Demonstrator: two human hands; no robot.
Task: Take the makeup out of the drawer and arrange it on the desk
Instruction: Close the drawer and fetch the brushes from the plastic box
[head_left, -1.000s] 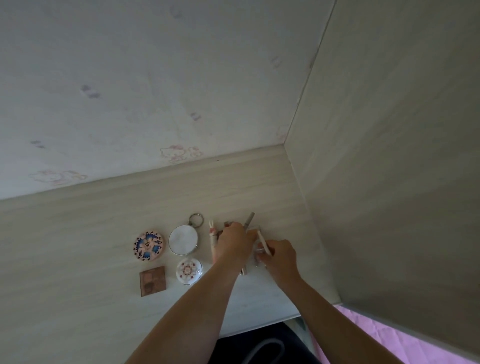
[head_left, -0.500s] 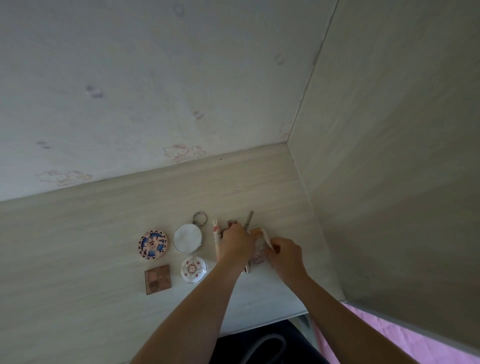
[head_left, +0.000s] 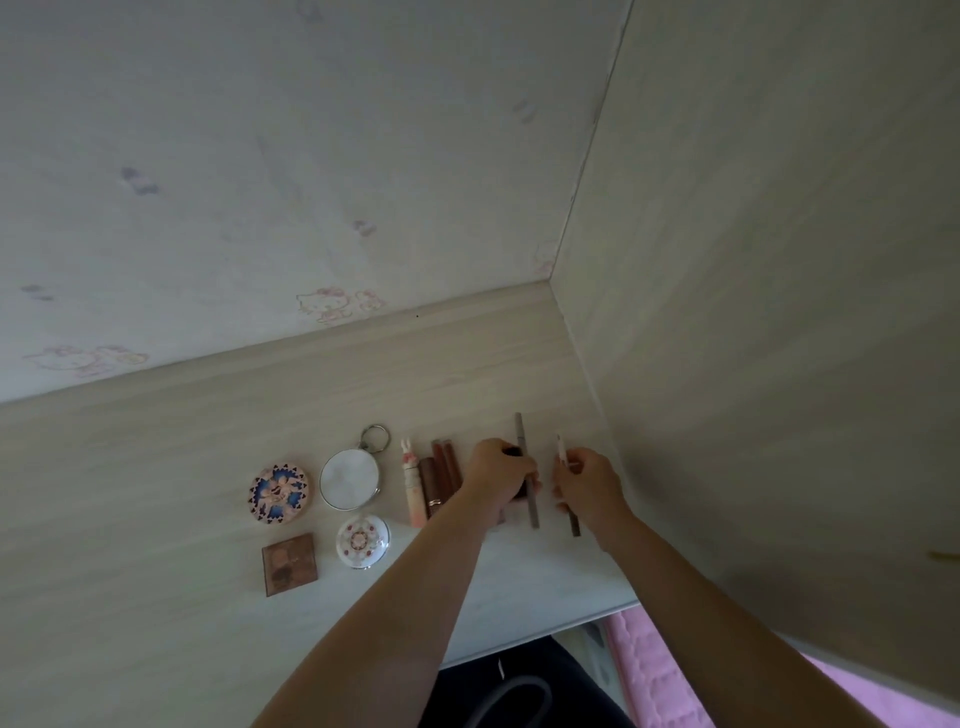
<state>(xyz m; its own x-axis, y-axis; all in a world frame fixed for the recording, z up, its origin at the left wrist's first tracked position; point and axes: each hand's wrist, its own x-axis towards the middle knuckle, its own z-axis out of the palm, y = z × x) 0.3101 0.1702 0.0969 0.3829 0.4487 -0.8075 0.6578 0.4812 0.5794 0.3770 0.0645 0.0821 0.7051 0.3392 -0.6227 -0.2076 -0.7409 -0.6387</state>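
Makeup lies in a row on the pale wooden desk (head_left: 156, 519): a round patterned compact (head_left: 279, 492), a round white mirror with a key ring (head_left: 349, 479), a small round floral case (head_left: 362, 540), a square brown palette (head_left: 289, 563), a rabbit-topped tube (head_left: 412, 482) and brown lipstick tubes (head_left: 441, 475). My left hand (head_left: 498, 475) holds a thin grey pencil (head_left: 525, 467) against the desk. To its right, my right hand (head_left: 587, 480) pinches a white-capped pencil (head_left: 566, 486). The drawer is out of view.
A wooden side panel (head_left: 779, 312) rises just right of my right hand. The wall with faint cartoon stickers (head_left: 332, 304) stands behind the desk. Below the desk's front edge are a dark object and a pink cloth (head_left: 675, 675).
My hands have drawn apart: the right hand carried the white-capped pencil to the right, while the left hand shifted right and uncovered the lipstick tubes. The view zoomed closer.
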